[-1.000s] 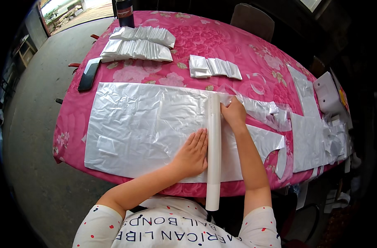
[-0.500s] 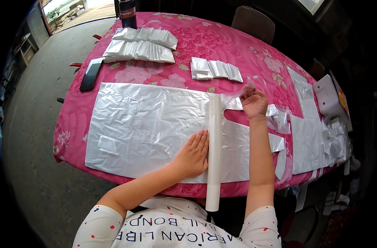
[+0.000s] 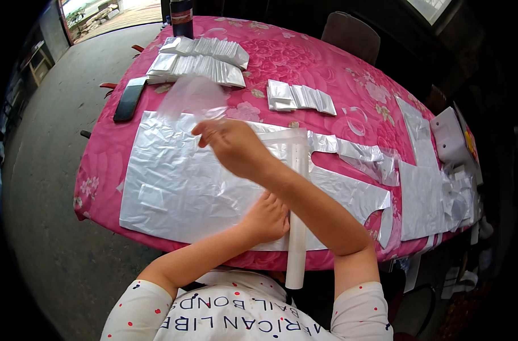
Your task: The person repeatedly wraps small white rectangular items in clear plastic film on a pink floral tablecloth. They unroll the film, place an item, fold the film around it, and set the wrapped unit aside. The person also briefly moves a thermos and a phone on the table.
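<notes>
Observed from beside the table (image 3: 304, 59), which has a pink floral cover. The plastic sheets (image 3: 174, 182), silvery white, lie flat along the near edge, from near the left corner to right of centre. A white tube (image 3: 296, 227) lies across them, its lower end projecting past the near edge.

Left hand (image 3: 269, 217): on the sheets, palm down, fingers extended and partly hidden by the other arm; it grasps nothing that I can see. It is against the tube's left side or just beside it; I cannot tell which.

Right hand (image 3: 230, 145): raised above the sheets, forearm crossing over the tube. Fingertips close together, pinching clear film (image 3: 189, 99), which is blurred and spreads toward the far edge.

Toward the far left corner: folded packets (image 3: 199, 62) in two rows and a dark bottle (image 3: 182, 20). Phone (image 3: 129, 101) near the left edge. White box (image 3: 447, 135) at the right edge.
</notes>
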Action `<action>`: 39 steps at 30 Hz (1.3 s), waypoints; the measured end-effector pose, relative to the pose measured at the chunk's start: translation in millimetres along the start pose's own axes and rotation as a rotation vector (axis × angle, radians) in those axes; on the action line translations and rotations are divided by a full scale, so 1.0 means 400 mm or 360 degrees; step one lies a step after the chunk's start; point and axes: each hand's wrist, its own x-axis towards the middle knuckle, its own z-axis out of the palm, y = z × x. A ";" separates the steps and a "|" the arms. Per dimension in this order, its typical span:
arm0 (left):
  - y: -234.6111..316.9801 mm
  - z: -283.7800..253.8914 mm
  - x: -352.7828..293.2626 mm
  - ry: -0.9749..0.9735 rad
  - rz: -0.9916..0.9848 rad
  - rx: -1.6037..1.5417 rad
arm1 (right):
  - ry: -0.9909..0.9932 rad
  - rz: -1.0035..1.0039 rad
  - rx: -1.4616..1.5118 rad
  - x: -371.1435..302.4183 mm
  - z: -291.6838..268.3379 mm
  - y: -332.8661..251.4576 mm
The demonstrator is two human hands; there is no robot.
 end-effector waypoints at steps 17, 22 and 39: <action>-0.018 -0.014 -0.005 0.0254 -0.0067 -0.0077 | -0.0452 -0.0482 -0.0479 -0.167 0.171 -0.010; -0.110 -0.117 0.071 0.0100 -0.0761 -0.1676 | 0.0122 -0.0328 -0.0605 -0.364 -0.035 0.028; -0.191 -0.142 0.206 0.0258 -0.1472 -0.2354 | -0.0206 -0.0214 -0.0944 -0.516 -0.144 0.198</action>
